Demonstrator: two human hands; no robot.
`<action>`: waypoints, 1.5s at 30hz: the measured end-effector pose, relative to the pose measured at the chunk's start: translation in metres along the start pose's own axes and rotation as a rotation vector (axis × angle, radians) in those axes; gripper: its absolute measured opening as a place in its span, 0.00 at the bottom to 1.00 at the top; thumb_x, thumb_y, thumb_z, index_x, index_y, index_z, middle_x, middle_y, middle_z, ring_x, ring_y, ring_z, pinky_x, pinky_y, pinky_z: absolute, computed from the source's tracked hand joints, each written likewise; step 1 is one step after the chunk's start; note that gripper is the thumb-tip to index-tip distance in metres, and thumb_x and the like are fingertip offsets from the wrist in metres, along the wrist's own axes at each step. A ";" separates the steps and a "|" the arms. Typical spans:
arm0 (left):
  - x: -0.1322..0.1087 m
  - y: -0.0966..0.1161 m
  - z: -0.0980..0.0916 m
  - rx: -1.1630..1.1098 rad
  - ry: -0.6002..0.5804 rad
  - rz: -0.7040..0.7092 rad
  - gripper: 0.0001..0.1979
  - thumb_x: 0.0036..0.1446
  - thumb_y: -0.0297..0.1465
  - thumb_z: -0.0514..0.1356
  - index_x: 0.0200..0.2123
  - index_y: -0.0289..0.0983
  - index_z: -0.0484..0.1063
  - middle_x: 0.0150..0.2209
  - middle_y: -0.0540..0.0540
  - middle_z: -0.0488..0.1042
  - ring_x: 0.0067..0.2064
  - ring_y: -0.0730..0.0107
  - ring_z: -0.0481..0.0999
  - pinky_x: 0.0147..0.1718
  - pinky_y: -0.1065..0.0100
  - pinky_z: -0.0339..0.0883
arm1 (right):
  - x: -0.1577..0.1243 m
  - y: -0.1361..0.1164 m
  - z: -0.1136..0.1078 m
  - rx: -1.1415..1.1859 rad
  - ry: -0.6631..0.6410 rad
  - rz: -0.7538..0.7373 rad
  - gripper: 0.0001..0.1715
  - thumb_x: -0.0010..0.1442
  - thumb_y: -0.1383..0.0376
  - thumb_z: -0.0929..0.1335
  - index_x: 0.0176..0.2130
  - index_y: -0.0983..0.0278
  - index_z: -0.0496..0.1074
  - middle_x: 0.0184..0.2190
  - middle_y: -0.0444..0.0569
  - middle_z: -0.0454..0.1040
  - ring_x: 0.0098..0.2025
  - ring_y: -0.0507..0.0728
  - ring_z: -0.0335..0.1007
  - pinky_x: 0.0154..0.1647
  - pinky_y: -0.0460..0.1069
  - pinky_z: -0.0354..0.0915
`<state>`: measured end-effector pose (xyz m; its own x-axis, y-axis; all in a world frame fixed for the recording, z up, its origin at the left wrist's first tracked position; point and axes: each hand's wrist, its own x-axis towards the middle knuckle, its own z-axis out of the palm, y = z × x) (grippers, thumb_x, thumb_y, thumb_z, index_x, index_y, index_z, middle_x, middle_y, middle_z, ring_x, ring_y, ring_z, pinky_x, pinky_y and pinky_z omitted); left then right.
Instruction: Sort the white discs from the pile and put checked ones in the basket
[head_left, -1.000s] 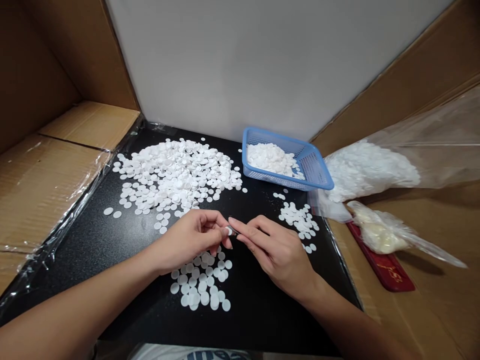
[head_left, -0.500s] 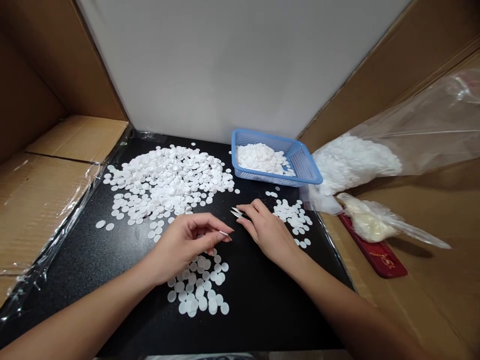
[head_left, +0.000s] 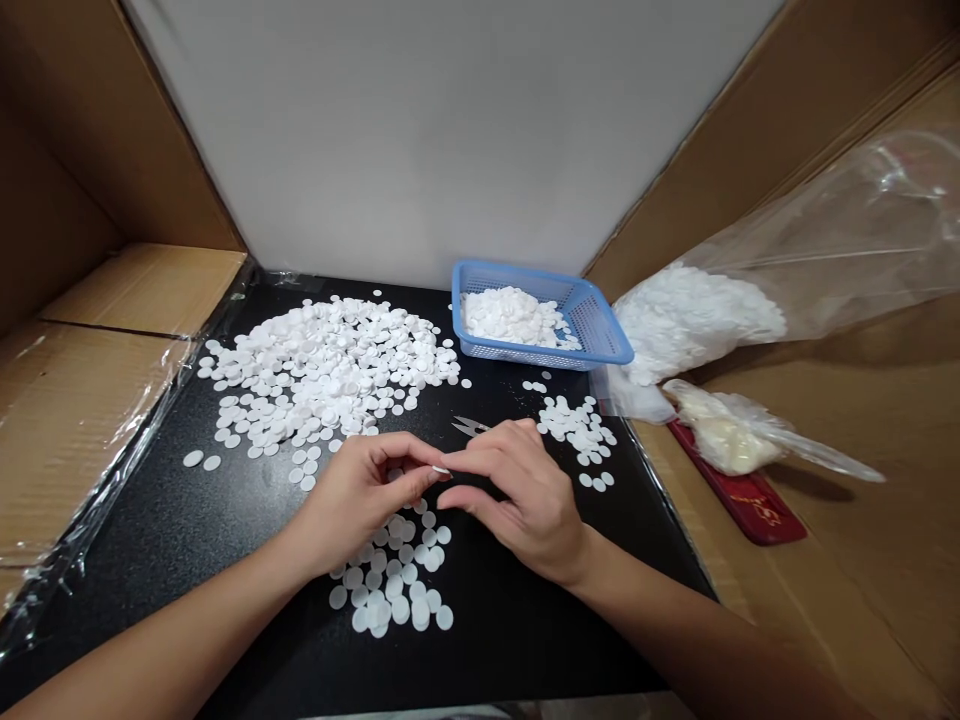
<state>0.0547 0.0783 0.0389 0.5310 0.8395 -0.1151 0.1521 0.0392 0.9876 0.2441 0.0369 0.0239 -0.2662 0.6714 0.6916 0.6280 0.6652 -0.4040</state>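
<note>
My left hand (head_left: pixel 360 495) is closed, pinching a small white disc (head_left: pixel 441 470) edge-on between thumb and forefinger. My right hand (head_left: pixel 517 490) reaches in from the other side. Its forefinger tip is at the disc, while its thumb stays apart below, so the hand is open. Behind the right hand lie the pointed blades of small snips (head_left: pixel 469 426) on the black table; their handles are hidden. Beneath and in front of my left hand is a loose group of white discs (head_left: pixel 397 590).
A large heap of white discs (head_left: pixel 330 365) covers the back left of the black table (head_left: pixel 247 520). A blue basket (head_left: pixel 544 355) holds more discs, with a smaller pile (head_left: pixel 577 430) before it. At right are plastic bags (head_left: pixel 697 315) and a red case (head_left: pixel 750 505). Cardboard walls flank the table.
My right hand has moved from the snips towards the disc, its forefinger now meeting it. The snips stay on the table. My left hand still pinches the disc. The view has shifted slightly.
</note>
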 end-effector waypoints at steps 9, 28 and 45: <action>-0.004 0.001 0.004 0.095 0.025 0.094 0.08 0.54 0.29 0.62 0.33 0.39 0.83 0.29 0.48 0.80 0.32 0.70 0.75 0.31 0.72 0.65 | -0.006 -0.001 0.007 0.419 0.103 0.167 0.10 0.71 0.65 0.64 0.36 0.61 0.70 0.28 0.45 0.74 0.29 0.53 0.72 0.31 0.49 0.67; -0.002 -0.002 0.009 -0.419 -0.028 -0.238 0.10 0.60 0.31 0.62 0.44 0.37 0.79 0.36 0.46 0.80 0.38 0.70 0.77 0.41 0.69 0.71 | 0.001 0.001 0.003 0.100 0.033 0.111 0.06 0.65 0.70 0.68 0.35 0.62 0.75 0.33 0.49 0.76 0.36 0.56 0.74 0.37 0.52 0.68; 0.006 0.012 -0.040 -0.412 0.351 0.084 0.21 0.67 0.47 0.56 0.43 0.36 0.80 0.52 0.40 0.79 0.60 0.56 0.72 0.61 0.56 0.64 | -0.010 0.097 -0.051 -0.434 -0.149 0.428 0.14 0.64 0.61 0.66 0.26 0.60 0.72 0.24 0.48 0.75 0.26 0.59 0.70 0.29 0.53 0.63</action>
<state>0.0261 0.1059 0.0546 0.2068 0.9765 -0.0611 -0.2552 0.1141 0.9601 0.3450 0.0775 0.0086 -0.0051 0.9082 0.4184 0.9328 0.1551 -0.3254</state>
